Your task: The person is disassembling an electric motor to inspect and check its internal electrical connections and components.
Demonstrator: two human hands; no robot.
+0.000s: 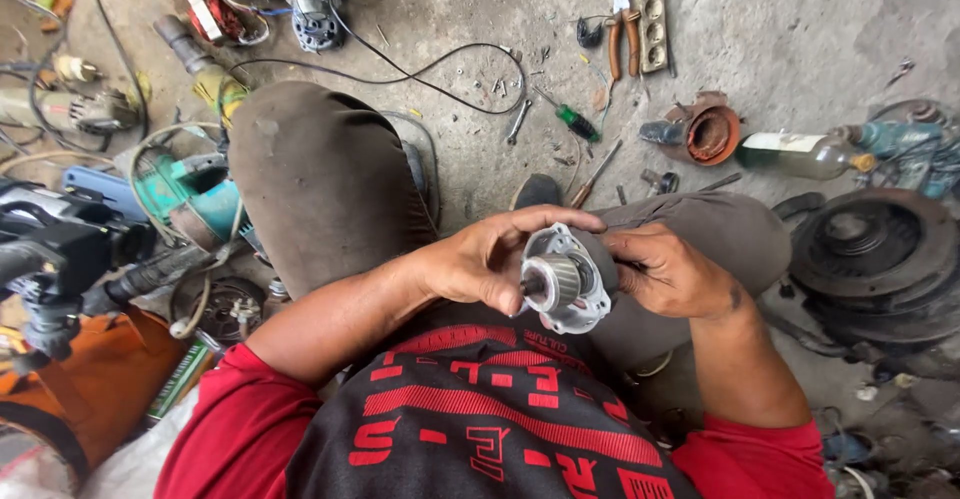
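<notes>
A grey metal motor part [566, 281], a round housing with a ribbed cylinder and short shaft in its middle, is held above my lap. My left hand [490, 259] grips it from the left, thumb over the top rim and fingers by the shaft. My right hand [668, 274] holds its right side, fingers behind the housing. Both hands are close together over my knees.
I sit on a concrete floor strewn with tools: pliers [622, 34], a green-handled screwdriver [575, 119], a wrench [518, 121], a copper-wound stator [710, 134], a bottle [805, 154], a black round casing [870, 249], and power tools [190, 194] with cables at the left.
</notes>
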